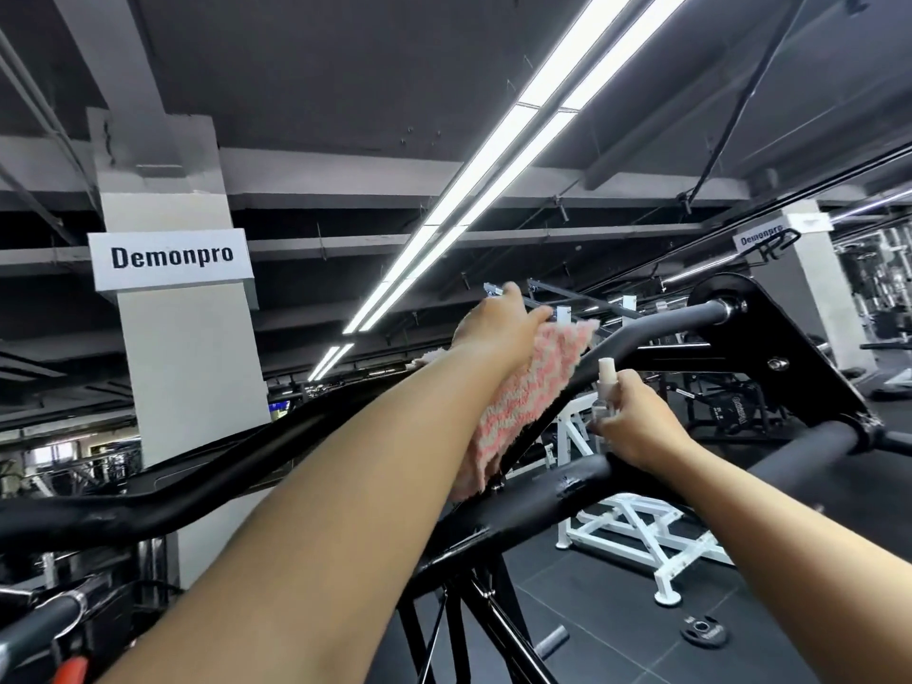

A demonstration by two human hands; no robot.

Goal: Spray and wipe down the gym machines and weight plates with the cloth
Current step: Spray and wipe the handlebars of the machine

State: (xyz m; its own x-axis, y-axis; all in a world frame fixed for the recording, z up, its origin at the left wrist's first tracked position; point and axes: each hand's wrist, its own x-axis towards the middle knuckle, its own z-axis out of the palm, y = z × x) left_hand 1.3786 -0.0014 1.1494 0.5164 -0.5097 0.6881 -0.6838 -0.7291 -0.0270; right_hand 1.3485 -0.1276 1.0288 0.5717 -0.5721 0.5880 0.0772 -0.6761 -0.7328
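Both hands up at black machine bar (656, 333).
Left hand (498, 328) presses pink cloth (528, 397) flat on it; right hand (636, 422) grips spray bottle (606, 387).

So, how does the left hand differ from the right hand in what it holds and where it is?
The left hand presses a pink and white cloth against the black bar of the machine; the right hand grips a small clear spray bottle. The left hand reaches higher and farther; the right hand is lower, beside the cloth. Both are raised at the same black machine.
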